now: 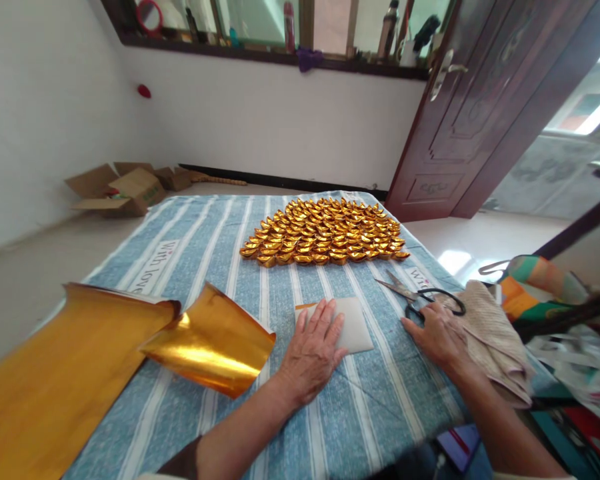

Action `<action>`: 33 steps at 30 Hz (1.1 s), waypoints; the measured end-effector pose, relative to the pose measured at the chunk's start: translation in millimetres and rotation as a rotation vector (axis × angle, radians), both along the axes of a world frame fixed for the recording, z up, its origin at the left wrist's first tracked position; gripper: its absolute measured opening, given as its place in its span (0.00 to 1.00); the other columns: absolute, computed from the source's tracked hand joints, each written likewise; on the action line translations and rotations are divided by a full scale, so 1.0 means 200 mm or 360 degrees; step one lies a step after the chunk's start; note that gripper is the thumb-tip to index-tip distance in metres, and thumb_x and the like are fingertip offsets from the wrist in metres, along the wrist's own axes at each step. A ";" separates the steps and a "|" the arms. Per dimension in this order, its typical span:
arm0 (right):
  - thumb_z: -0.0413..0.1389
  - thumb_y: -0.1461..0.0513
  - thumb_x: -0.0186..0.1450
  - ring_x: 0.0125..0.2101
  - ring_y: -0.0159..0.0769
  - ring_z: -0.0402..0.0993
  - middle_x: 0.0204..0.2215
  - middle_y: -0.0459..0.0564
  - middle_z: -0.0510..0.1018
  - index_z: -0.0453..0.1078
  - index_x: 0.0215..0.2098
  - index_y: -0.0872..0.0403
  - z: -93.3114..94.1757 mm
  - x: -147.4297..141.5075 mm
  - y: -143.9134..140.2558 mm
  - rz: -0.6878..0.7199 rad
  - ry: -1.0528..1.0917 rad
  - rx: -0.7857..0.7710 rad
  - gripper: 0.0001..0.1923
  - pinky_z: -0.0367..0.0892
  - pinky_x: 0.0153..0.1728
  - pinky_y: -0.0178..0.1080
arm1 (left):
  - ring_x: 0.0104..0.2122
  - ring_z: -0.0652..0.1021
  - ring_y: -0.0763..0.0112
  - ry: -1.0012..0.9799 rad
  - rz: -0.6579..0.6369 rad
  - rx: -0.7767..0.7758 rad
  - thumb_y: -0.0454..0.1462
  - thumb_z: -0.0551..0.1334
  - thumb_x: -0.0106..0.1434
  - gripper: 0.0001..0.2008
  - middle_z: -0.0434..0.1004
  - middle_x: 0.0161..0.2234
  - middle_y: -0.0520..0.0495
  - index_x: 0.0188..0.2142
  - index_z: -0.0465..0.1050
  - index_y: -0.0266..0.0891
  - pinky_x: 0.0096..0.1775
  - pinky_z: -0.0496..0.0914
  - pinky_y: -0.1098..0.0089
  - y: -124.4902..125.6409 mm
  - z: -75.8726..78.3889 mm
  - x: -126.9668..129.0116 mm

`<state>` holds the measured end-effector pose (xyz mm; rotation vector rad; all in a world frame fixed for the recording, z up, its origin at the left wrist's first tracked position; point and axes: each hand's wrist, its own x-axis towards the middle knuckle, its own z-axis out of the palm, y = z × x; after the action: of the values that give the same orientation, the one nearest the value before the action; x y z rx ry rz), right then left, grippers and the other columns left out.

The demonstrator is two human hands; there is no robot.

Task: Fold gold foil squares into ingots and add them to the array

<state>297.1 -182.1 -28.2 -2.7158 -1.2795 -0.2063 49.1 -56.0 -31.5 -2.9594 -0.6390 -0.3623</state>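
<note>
My left hand (pixel 314 347) lies flat, fingers spread, on a small white paper square (pixel 356 327) that rests on the blue striped cloth (pixel 215 247). My right hand (pixel 433 333) rests on the cloth just below the black-handled scissors (pixel 420 297), fingertips at the handle loops; it grips nothing that I can see. A large curled sheet of gold foil paper (pixel 80 367) lies at the left. Several folded gold paper ingots (pixel 325 232) sit in rows at the far side of the cloth.
A beige cloth (pixel 490 333) and coloured bags (pixel 545 280) lie at the right edge. Open cardboard boxes (pixel 125 188) stand on the floor at the far left. A dark wooden door (pixel 470 107) stands open at the far right.
</note>
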 end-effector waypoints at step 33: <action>0.55 0.63 0.57 0.41 0.41 0.71 0.38 0.52 0.75 0.70 0.36 0.54 0.09 0.07 -0.29 0.1087 0.0683 0.0078 0.08 0.66 0.47 0.43 | 0.64 0.52 0.52 0.0053 0.0001 -0.0035 0.49 0.53 0.67 0.27 0.51 0.65 0.38 0.61 0.57 0.39 0.59 0.53 0.48 0.00 0.01 -0.01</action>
<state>311.8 -240.2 -10.3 -1.9630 -1.8900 0.3838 46.9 -56.8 -30.0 -2.9788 -0.6446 -0.3069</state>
